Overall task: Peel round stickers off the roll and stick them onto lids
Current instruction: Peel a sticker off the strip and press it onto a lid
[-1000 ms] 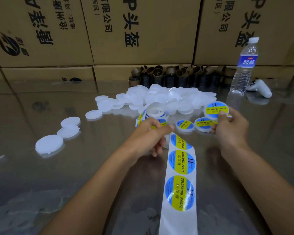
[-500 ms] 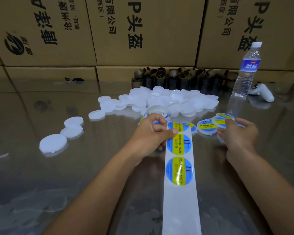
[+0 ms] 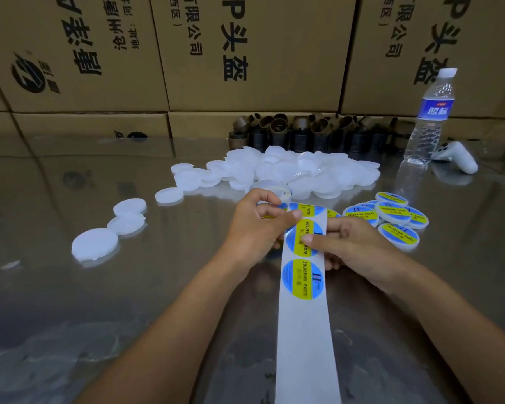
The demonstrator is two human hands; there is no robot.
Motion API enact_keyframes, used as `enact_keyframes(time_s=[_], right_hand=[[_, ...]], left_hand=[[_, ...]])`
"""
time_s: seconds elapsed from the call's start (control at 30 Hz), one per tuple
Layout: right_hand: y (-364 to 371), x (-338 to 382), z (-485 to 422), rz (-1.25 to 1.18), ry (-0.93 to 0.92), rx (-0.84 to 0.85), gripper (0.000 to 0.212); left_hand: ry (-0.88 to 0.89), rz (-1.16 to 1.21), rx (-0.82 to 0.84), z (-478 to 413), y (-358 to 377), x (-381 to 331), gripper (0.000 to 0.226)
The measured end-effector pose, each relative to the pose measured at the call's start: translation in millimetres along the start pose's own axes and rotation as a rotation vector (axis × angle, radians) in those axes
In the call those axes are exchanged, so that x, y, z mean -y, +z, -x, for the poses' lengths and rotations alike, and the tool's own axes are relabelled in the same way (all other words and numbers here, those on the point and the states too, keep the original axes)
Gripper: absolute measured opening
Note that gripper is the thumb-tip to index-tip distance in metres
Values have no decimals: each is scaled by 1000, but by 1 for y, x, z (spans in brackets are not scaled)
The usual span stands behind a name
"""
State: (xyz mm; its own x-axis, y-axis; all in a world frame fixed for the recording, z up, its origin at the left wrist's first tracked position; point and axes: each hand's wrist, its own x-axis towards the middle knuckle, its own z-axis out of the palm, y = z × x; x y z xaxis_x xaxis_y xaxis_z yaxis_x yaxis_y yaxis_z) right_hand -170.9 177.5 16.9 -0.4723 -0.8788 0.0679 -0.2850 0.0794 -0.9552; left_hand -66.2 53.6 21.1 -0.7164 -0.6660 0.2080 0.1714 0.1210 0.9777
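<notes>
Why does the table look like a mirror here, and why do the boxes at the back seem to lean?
Head view: the glossy table reflects the cardboard boxes and water bottle like a mirror; the same wide-angle view bends straight box edges outward toward the frame's sides; the sticker strip in the middle looks sharp.

head cam, wide-angle | we look forward and down over the table (image 3: pixel 85 316) | left hand (image 3: pixel 254 228), right hand (image 3: pixel 350 243) and sticker strip (image 3: pixel 303 330) near, centre | cardboard boxes (image 3: pixel 245 53) wall off our far edge
</notes>
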Motion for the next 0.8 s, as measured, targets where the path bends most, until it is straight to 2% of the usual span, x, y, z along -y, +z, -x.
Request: enact_keyframes(time_s=[0.23, 0.5, 0.67, 0.8], right_hand=[[4, -4, -5, 3, -66, -178, 8], [6, 0, -2, 29, -34, -171, 8], [6, 0, -2, 32, -14, -173, 9], [7, 1, -3, 37, -17, -169, 9]], left_hand=[[23, -6, -40, 7, -1, -3, 19], [44, -154, -155, 9, -14, -5, 20], [142, -497, -171, 17, -64, -9, 16], [158, -882, -393, 27, -132, -9, 13]])
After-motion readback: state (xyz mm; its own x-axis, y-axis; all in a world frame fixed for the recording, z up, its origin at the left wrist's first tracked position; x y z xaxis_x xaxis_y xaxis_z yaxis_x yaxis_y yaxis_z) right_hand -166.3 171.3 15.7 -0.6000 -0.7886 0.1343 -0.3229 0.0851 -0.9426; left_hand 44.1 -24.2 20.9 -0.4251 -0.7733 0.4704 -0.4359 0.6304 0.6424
